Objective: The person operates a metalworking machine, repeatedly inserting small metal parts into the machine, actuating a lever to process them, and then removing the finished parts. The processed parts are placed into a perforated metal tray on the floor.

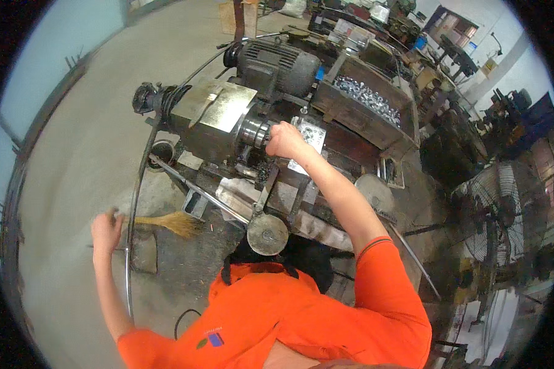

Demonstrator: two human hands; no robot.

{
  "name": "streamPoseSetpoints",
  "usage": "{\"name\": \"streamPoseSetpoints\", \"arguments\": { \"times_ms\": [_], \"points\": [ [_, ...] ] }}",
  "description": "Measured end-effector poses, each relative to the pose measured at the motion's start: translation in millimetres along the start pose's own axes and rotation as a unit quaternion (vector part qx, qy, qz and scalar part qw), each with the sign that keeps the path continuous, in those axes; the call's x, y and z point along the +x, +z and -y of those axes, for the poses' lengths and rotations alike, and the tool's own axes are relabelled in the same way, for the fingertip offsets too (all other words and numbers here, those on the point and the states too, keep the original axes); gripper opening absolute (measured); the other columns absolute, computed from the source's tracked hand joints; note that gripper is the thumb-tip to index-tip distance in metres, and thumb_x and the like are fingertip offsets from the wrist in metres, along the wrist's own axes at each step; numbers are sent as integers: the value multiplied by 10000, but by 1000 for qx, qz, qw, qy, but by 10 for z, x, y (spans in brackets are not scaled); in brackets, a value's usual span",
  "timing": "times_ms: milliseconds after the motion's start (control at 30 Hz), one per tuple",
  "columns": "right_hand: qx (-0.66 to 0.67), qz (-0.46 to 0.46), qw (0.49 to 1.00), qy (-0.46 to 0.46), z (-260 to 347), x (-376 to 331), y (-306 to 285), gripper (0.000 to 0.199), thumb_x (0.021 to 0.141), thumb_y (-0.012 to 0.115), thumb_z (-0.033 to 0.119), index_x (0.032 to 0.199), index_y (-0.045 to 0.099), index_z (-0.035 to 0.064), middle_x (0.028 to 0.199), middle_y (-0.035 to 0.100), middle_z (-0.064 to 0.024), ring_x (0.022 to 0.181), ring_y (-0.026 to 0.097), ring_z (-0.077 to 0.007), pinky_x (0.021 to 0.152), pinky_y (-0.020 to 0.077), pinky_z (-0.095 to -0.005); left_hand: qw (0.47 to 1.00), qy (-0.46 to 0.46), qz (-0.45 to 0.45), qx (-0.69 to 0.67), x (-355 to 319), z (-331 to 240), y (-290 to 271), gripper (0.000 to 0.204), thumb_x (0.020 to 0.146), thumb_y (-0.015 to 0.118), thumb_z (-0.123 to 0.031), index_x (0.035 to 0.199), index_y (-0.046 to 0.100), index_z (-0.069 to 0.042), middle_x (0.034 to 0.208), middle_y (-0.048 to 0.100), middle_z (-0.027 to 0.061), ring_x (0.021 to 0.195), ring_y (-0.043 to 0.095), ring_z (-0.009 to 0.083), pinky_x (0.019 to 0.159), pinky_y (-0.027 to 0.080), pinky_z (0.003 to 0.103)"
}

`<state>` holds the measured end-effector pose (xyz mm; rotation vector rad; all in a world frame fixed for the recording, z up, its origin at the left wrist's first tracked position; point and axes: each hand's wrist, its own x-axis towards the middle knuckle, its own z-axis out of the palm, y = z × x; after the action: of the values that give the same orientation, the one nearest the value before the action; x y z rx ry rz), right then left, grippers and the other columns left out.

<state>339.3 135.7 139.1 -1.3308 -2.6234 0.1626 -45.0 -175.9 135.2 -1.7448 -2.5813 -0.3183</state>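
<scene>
I stand over a small lathe with a grey block headstock and a dark chuck. My right hand reaches forward, fingers curled tight against the chuck's face. Whatever small part it grips there is hidden by the fingers. My left hand is stretched out low on the left, closed on the handle of a long curved metal lever bar that runs up to the machine's left end. A straw broom lies on the floor just right of that hand.
An electric motor sits behind the headstock. A wooden bin of shiny metal parts stands at the back right. A round handwheel faces me. A standing fan is on the right, and concrete floor on the left.
</scene>
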Motion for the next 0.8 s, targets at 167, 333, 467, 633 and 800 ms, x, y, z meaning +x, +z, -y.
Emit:
{"name": "streamPoseSetpoints", "arguments": {
  "times_ms": [167,333,467,633,800],
  "points": [
    [159,13,987,8,-111,149,223,205,578,591,162,682,655,-3,672,623,-176,656,638,-287,635,511,-327,969,-148,59,-189,-449,158,478,281,818,588,-254,903,588,14,663,601,179,637,585,347,587,454,411],
    [219,-26,975,-33,-266,262,184,99,612,603,106,635,621,11,583,582,-129,553,592,-210,543,465,-305,986,-139,11,-92,-347,-34,727,313,776,650,-283,781,543,12,653,587,199,644,571,389,595,457,432],
    [310,-7,951,13,-359,353,233,241,613,601,204,670,637,-26,596,597,-138,584,597,-223,591,465,-325,994,-109,-11,-6,-198,30,755,274,772,640,-260,783,547,-2,663,593,194,672,582,395,623,466,451],
    [423,24,900,102,-158,294,48,225,631,593,176,597,552,-42,538,529,-67,549,587,-139,537,460,-296,976,-115,-28,184,257,1322,840,158,756,611,-178,772,533,-42,654,595,160,611,604,325,552,478,412],
    [404,14,902,150,-113,314,6,225,645,599,186,649,597,-39,579,575,-79,509,584,-137,507,465,-267,965,-14,-90,248,758,1938,789,57,736,565,-93,745,532,-47,653,597,145,594,601,316,544,484,412]
  ]
}}
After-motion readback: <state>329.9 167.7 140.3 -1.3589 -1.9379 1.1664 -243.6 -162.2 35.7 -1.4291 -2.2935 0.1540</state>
